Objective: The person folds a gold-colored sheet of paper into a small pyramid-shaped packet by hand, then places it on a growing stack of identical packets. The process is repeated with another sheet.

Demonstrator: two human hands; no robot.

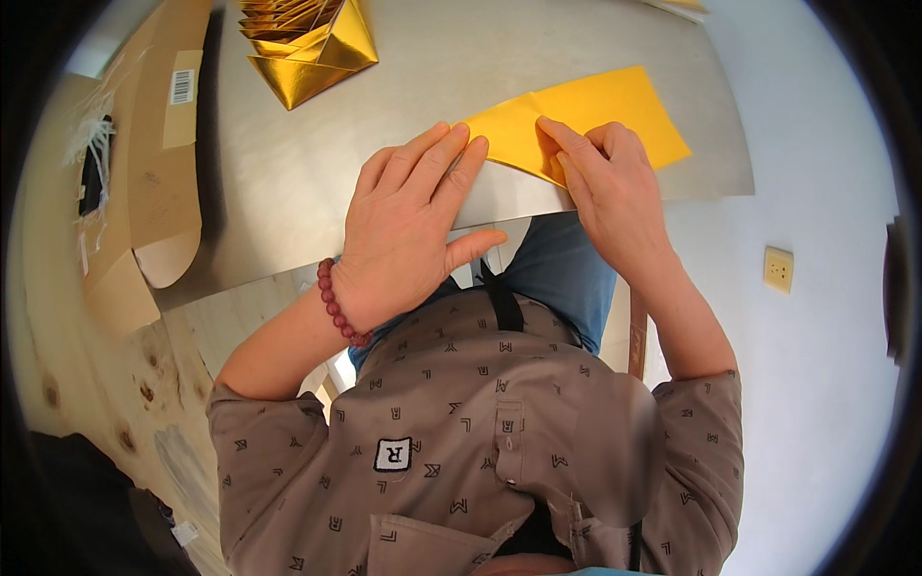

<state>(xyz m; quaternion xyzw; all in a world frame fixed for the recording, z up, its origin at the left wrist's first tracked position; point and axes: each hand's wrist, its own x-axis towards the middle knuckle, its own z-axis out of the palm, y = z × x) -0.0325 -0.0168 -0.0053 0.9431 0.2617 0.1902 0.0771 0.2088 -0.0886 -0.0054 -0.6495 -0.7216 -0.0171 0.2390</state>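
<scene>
Gold box point(307, 43) w/ folded gold sheets inside.

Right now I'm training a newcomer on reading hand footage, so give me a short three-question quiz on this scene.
1. True or false: both hands press on the yellow paper.
2. Which wrist wears the red bead bracelet? A left, B right.
3. Fill in: the gold foil folded pieces lie toward the far ____ of the grey table.

Key: 1 true, with the left hand at its near corner and the right hand on its fold. 2 A. 3 left.
</scene>
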